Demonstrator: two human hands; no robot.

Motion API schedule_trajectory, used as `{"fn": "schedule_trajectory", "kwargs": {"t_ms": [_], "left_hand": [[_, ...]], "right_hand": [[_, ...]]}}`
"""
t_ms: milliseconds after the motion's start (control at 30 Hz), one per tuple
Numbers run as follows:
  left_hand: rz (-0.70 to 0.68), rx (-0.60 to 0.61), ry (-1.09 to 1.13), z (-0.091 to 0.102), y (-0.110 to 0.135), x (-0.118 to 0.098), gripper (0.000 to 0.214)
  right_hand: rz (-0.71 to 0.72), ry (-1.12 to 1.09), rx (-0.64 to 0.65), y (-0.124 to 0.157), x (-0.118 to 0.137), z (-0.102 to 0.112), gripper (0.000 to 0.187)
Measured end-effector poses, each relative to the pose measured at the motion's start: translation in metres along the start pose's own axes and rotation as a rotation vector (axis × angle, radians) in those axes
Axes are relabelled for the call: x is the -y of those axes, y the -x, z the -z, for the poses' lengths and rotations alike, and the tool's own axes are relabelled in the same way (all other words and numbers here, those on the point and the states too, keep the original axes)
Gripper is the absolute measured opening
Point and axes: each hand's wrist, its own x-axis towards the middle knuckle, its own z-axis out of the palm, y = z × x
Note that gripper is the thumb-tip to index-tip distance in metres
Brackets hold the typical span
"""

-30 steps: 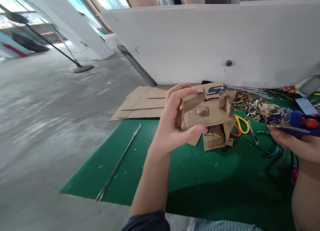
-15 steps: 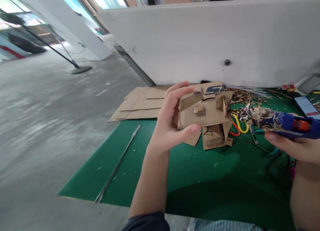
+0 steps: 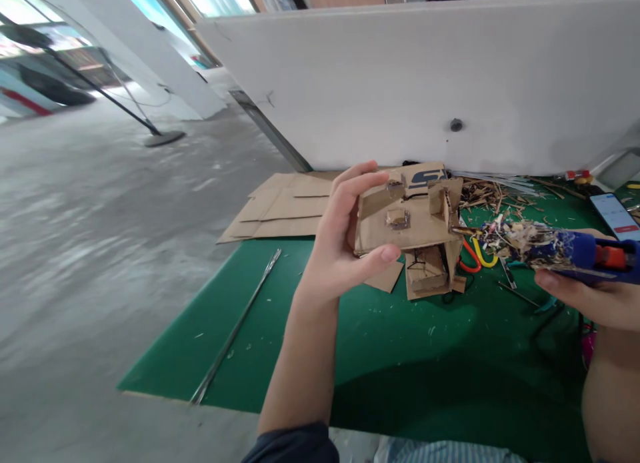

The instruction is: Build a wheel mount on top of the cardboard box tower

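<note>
1. The left hand curls around a cardboard model, holding it above the green mat.
2. The right hand grips a blue glue gun, its nozzle just beside the model.
3. A slip of the nozzle could put glue on the left fingers.

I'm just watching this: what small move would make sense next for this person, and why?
Probably bring the blue hot glue gun in the right hand slightly closer to the cardboard model in the left hand. Its tip seems to point at the model's edge, and the model already shows shiny glue spots, so gluing looks likely.
</note>
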Motion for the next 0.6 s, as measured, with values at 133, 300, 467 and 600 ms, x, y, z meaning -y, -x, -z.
{"fn": "schedule_trajectory", "kwargs": {"t_ms": [133, 300, 467, 600], "left_hand": [[-0.018, -0.001, 0.018, 0.0, 0.0, -0.002, 0.074], [-0.046, 0.009, 0.012, 0.001, -0.001, -0.003, 0.072], [-0.056, 0.012, -0.062, 0.001, -0.001, -0.007, 0.073], [-0.065, 0.02, -0.025, 0.002, -0.001, -0.006, 0.079]], "right_hand": [[0.147, 0.048, 0.055, -0.002, -0.002, 0.0, 0.018], [0.117, -0.007, 0.103, -0.007, 0.006, -0.004, 0.021], [0.031, -0.107, 0.061, -0.005, 0.009, -0.009, 0.016], [0.032, -0.112, -0.011, -0.003, 0.007, -0.008, 0.011]]}}
